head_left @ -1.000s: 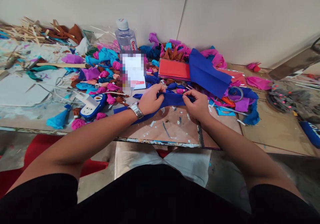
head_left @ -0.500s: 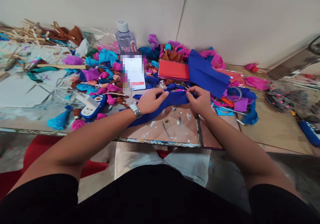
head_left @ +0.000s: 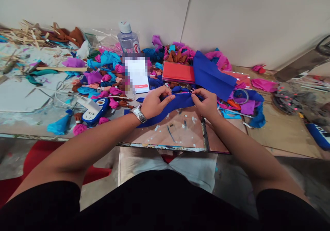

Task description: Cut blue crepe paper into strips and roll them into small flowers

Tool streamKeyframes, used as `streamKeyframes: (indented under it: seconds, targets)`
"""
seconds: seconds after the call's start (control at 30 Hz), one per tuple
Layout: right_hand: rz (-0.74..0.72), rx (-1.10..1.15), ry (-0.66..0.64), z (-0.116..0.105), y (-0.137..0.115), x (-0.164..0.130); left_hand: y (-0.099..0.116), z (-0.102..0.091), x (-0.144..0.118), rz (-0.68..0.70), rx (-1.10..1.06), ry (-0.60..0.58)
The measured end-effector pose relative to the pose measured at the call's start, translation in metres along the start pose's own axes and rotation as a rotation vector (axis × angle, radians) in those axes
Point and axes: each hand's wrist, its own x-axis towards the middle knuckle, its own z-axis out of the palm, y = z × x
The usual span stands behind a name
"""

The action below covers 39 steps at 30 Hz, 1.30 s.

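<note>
Both of my hands grip one dark blue strip of crepe paper (head_left: 180, 102) just above the worktable (head_left: 180, 134). My left hand (head_left: 154, 102), with a metal watch on its wrist, pinches the strip's left part, and the tail of the strip runs under that wrist. My right hand (head_left: 206, 103) pinches the right end with thumb and fingers. Between the hands the paper is bunched lengthwise.
Behind the hands lie a phone (head_left: 138, 74), a water bottle (head_left: 127, 38), a red paper stack (head_left: 179, 72), a blue sheet (head_left: 211, 74), a tape roll (head_left: 241, 96) and many crumpled paper flowers (head_left: 108, 83). A blue-white power strip (head_left: 94, 110) sits left. Wood sticks (head_left: 23, 34) pile far left.
My hands have drawn slightly closer together and farther from me. The blue strip is bunched tighter between them and its left tail has pulled in under my wrist.
</note>
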Motion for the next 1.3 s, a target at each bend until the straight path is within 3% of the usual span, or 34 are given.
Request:
streamKeyframes:
  seconds: [0.43,0.7,1.3]
  targets:
    - [0.063,0.030,0.023,0.000,-0.001,0.004,-0.006,-0.004,0.004,0.048,0.079,0.127]
    - [0.072,0.094,-0.134,0.007,-0.010,-0.008,-0.001,-0.004,0.000,0.158,0.079,-0.060]
    - [0.072,0.115,-0.155,0.009,-0.019,-0.013,-0.004,-0.001,0.001,0.184,0.037,-0.021]
